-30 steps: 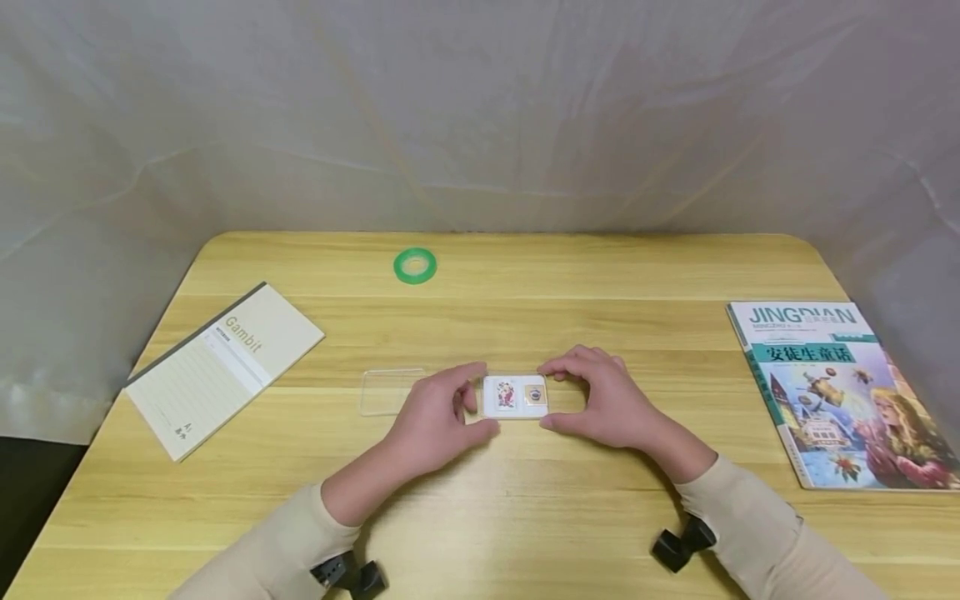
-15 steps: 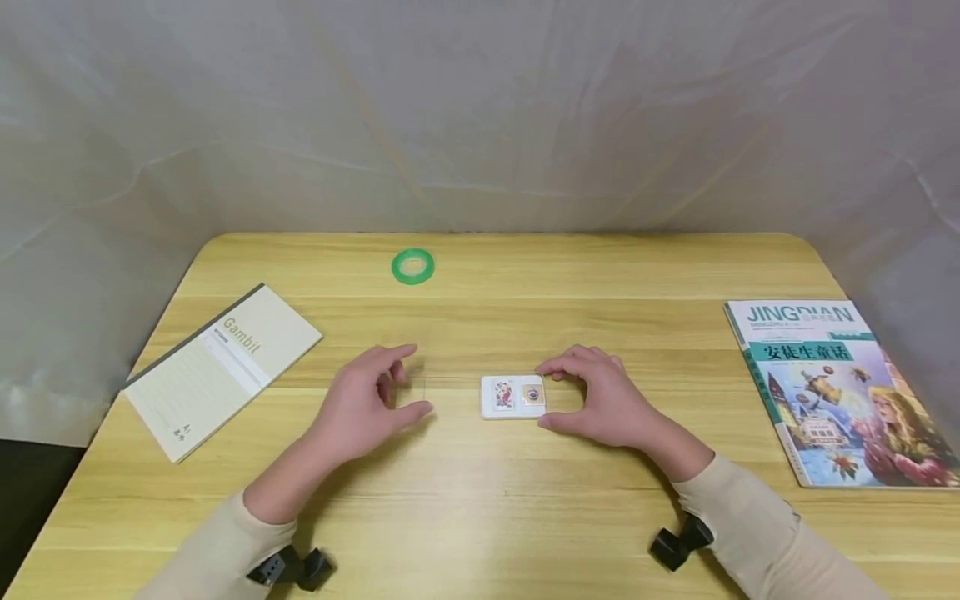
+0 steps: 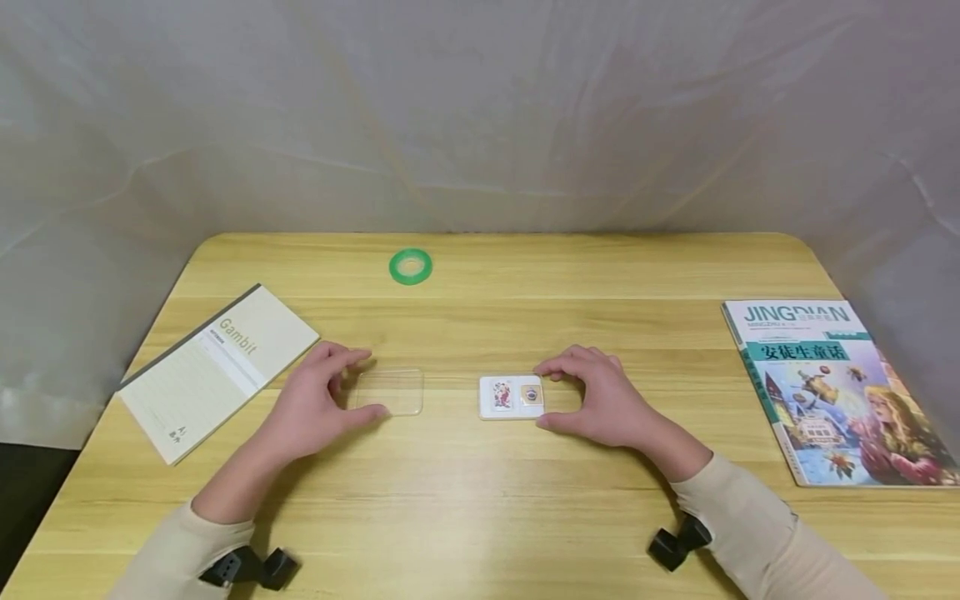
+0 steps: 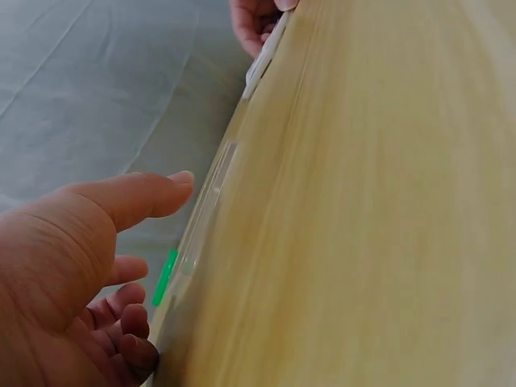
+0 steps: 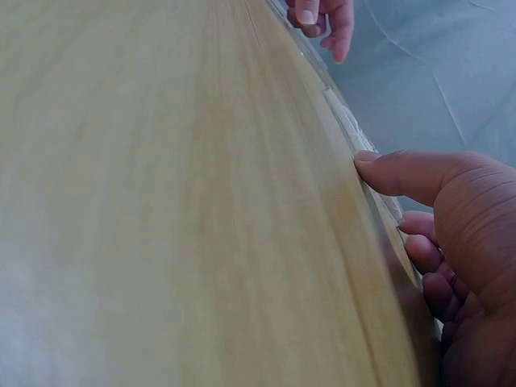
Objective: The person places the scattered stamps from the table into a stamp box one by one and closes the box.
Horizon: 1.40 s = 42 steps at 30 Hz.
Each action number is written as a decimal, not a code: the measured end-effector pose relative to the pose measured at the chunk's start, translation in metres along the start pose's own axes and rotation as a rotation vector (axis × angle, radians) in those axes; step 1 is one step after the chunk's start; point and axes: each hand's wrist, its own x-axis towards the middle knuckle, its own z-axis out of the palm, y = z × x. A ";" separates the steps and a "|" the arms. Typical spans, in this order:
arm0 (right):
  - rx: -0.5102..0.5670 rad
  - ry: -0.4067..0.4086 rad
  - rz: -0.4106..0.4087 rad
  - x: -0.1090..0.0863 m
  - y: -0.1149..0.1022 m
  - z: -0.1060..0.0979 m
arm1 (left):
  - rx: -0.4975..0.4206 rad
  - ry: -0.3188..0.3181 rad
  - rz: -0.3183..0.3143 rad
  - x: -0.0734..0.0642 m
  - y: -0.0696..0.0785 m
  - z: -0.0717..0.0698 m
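A small white flat case (image 3: 486, 407) lies on the table, with a red-patterned piece (image 3: 502, 394) and a gold-bordered piece (image 3: 532, 395) on it. My right hand (image 3: 611, 404) holds the case's right end between thumb and fingers. To the left lies a clear plastic rectangular cover (image 3: 397, 392), flat on the wood. My left hand (image 3: 311, 408) is at the cover's left end, thumb and index finger spread to either side. In the left wrist view the thumb (image 4: 149, 197) hovers above the cover, and nothing is gripped.
A roll of green tape (image 3: 410, 267) lies toward the back of the table (image 3: 480, 517). A Gambit notebook (image 3: 217, 375) sits at the left, close to my left hand. At the right lies a colourful storybook (image 3: 840, 400). Grey fabric (image 3: 480, 117) hangs behind the table.
My left hand has let go of the white case's left end and moved left, over the clear cover to its left end. The right hand stays on the case.
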 end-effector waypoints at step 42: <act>0.001 0.005 0.010 0.001 -0.001 0.001 | -0.026 -0.038 0.123 0.003 -0.004 0.012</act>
